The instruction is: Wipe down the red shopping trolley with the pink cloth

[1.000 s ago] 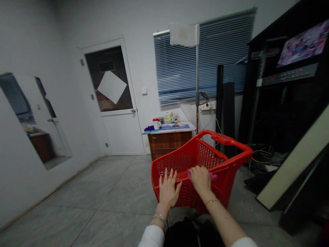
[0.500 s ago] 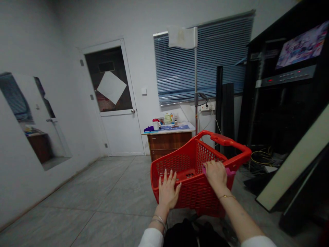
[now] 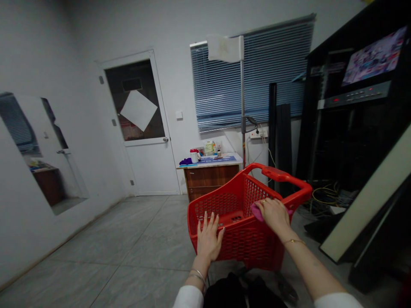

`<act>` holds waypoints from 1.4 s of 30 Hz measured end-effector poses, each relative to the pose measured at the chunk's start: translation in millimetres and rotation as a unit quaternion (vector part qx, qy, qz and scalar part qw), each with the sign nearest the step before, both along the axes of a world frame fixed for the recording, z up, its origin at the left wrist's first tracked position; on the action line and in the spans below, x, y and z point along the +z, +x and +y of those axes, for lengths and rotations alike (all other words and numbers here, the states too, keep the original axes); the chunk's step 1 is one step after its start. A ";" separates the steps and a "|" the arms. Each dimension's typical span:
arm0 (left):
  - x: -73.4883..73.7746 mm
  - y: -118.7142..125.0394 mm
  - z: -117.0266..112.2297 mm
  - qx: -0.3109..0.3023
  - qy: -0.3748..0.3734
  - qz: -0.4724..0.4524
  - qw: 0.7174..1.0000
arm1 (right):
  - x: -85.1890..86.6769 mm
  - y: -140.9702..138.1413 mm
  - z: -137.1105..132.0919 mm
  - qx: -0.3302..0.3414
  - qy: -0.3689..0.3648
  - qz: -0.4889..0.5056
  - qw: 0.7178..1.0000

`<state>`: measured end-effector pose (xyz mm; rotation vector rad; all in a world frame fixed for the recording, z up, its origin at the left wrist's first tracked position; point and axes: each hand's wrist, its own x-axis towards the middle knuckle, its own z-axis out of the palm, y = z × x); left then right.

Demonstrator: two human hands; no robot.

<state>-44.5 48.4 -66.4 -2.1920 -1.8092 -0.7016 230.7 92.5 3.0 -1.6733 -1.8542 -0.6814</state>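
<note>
A red plastic shopping cart point(image 3: 253, 244) with perforated walls stands right in front of me, its handle at the upper right. My left hand point(image 3: 208, 237) rests against the near rim with fingers spread, holding nothing. Closed around a pink cloth point(image 3: 257, 211), my right hand point(image 3: 272, 214) presses on the near top rim toward the handle end. Part of the cloth is hidden under my palm and fingers.
Behind the cart stands a wooden cabinet point(image 3: 210, 177) with a white cup point(image 3: 194, 156) and a purple cloth point(image 3: 185, 161) on top. A white door point(image 3: 147, 167) is at left. Dark racks, loose cables point(image 3: 326, 194) and a leaning pale panel point(image 3: 362, 214) stand at right.
My right hand has shifted slightly to the right along the rim with the pink cloth, and more of the cloth shows on its left side. My left hand stays on the rim.
</note>
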 end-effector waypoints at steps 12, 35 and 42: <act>-0.8 -6.5 -0.3 -0.002 0.017 0.019 1.000 | -25.9 -88.7 -20.3 0.117 -0.027 0.007 0.993; -1.0 1.9 0.5 0.012 0.024 0.015 1.000 | 3.9 13.2 2.2 -0.003 0.008 -0.019 1.000; -1.3 2.1 -1.4 0.008 0.025 0.020 0.999 | -33.4 -104.3 -23.9 0.075 0.026 0.026 0.997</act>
